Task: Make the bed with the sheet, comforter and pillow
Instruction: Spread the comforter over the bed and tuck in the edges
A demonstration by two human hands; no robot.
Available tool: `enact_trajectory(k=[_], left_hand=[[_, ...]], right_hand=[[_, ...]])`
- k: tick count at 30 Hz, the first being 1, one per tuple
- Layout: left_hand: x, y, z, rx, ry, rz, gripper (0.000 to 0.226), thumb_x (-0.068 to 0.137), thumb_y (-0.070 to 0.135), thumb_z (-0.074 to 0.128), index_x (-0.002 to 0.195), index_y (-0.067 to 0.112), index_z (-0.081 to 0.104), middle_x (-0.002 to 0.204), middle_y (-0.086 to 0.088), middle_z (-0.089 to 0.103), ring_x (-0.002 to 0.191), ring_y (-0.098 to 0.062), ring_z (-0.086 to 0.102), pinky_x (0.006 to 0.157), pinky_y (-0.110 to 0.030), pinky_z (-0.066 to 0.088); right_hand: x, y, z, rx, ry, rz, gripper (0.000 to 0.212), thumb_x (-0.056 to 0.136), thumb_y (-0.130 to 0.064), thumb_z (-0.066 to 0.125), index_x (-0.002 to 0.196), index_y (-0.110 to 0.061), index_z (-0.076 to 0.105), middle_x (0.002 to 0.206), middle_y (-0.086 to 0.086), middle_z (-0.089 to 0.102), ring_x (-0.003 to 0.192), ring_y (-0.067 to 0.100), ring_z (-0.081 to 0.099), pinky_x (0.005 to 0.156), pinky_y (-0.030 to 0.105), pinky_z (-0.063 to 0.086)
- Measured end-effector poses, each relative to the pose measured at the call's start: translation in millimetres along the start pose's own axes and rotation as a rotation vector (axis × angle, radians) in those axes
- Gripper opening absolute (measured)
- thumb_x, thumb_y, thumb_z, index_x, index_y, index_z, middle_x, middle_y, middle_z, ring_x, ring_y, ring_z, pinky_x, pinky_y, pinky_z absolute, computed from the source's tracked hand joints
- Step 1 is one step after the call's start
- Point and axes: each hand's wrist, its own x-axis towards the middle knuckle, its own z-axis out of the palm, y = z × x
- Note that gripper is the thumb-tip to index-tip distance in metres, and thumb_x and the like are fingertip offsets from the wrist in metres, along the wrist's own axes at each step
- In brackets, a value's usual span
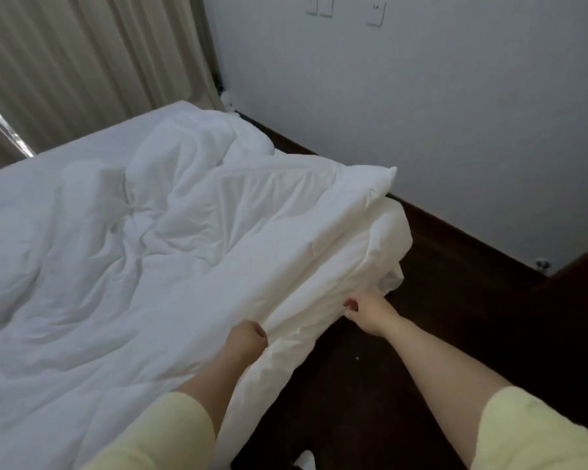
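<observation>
Comforter (184, 232): one, both hands (246, 337) gripping edge.

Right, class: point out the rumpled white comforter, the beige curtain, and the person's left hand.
rumpled white comforter (157, 232): head view, creased middle.
beige curtain (82, 62): head view, pleated folds.
left hand (246, 339): head view, knuckles, gripping the comforter's edge.

The comforter (123, 239) lies rumpled across the bed (82, 144), its near edge hanging over the bed's right side above the floor (370, 385), with a curtain (82, 62) behind the bed and the wall (421, 113) to the right.
</observation>
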Motion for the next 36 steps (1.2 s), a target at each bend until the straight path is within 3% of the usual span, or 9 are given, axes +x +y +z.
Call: enact_trajectory(k=[5, 12, 16, 18, 25, 27, 30, 32, 36], left_hand=[[74, 6, 53, 0.119, -0.067, -0.182, 0.048, 0.093, 0.019, 0.051, 0.139, 0.011, 0.042, 0.141, -0.008, 0.047, 0.123, -0.025, 0.052, 0.097, -0.029, 0.045], [149, -41, 139, 0.376, 0.132, -0.456, 0.066, 0.09, 0.035, 0.058, 0.141, 0.004, 0.03, 0.148, -0.013, 0.028, 0.138, -0.033, 0.03, 0.105, -0.04, 0.039], [172, -40, 156, 0.576, 0.295, -0.471, 0.033, 0.086, 0.003, 0.041, 0.11, 0.0, 0.065, 0.112, -0.016, 0.062, 0.103, -0.034, 0.063, 0.079, -0.036, 0.055], [174, -41, 156, 0.596, 0.253, -0.42, 0.032, 0.092, 0.0, 0.037, 0.115, 0.0, 0.059, 0.118, -0.015, 0.06, 0.11, -0.033, 0.059, 0.083, -0.039, 0.051], [78, 4, 155, 0.512, 0.045, -0.424, 0.02, 0.089, -0.01, 0.041, 0.089, 0.002, 0.057, 0.103, -0.016, 0.058, 0.105, -0.032, 0.06, 0.083, -0.036, 0.046], [47, 13, 166, 0.486, 0.002, -0.456, 0.025, 0.089, -0.01, 0.041, 0.102, 0.001, 0.059, 0.111, -0.016, 0.06, 0.106, -0.032, 0.06, 0.085, -0.036, 0.046], [23, 15, 183, 0.435, -0.045, -0.533, 0.033, 0.088, -0.01, 0.044, 0.117, 0.002, 0.055, 0.122, -0.014, 0.057, 0.112, -0.031, 0.057, 0.091, -0.035, 0.047], [15, 16, 181, 0.352, -0.037, -0.565, 0.038, 0.089, -0.007, 0.046, 0.125, 0.005, 0.051, 0.128, -0.012, 0.053, 0.117, -0.029, 0.054, 0.093, -0.035, 0.047], [18, 53, 154, 0.217, 0.005, -0.533, 0.038, 0.096, 0.006, 0.045, 0.134, 0.009, 0.047, 0.135, -0.011, 0.051, 0.121, -0.029, 0.053, 0.096, -0.037, 0.047]], right_hand=[[98, 28, -1, -0.213, -0.19, -0.059, 0.041, 0.095, -0.024, 0.051, 0.135, -0.023, 0.046, 0.136, 0.001, 0.051, 0.118, 0.022, 0.054, 0.098, 0.033, 0.047], [263, 66, 43, -0.795, -0.313, -0.464, 0.076, 0.094, -0.036, 0.053, 0.152, -0.025, 0.005, 0.161, -0.004, -0.003, 0.148, 0.025, 0.008, 0.117, 0.043, 0.019], [316, 75, 77, -0.976, -0.114, -0.718, 0.048, 0.097, -0.032, 0.043, 0.141, -0.016, 0.033, 0.148, 0.006, 0.034, 0.131, 0.03, 0.039, 0.1, 0.04, 0.036], [330, 74, 80, -1.038, -0.06, -0.862, 0.032, 0.101, -0.026, 0.035, 0.129, -0.015, 0.047, 0.131, 0.007, 0.053, 0.116, 0.029, 0.051, 0.087, 0.035, 0.039], [299, 66, 31, -1.154, -0.57, -0.857, 0.035, 0.103, -0.024, 0.029, 0.068, -0.024, 0.035, 0.078, -0.001, 0.049, 0.08, 0.02, 0.052, 0.069, 0.03, 0.035], [273, 64, 21, -1.205, -0.704, -0.824, 0.04, 0.103, -0.027, 0.029, 0.064, -0.027, 0.033, 0.088, 0.0, 0.054, 0.085, 0.019, 0.052, 0.074, 0.027, 0.032], [252, 75, 16, -1.265, -0.778, -0.758, 0.027, 0.102, -0.017, 0.032, 0.102, -0.022, 0.059, 0.132, 0.007, 0.053, 0.113, 0.021, 0.051, 0.087, 0.027, 0.036], [241, 79, 6, -1.178, -0.735, -0.69, 0.036, 0.102, -0.021, 0.034, 0.136, -0.022, 0.045, 0.143, 0.003, 0.045, 0.127, 0.02, 0.046, 0.102, 0.029, 0.037], [235, 84, -32, -0.959, -0.669, -0.611, 0.042, 0.1, -0.033, 0.04, 0.14, -0.022, 0.041, 0.142, 0.005, 0.048, 0.128, 0.022, 0.049, 0.104, 0.03, 0.039]])
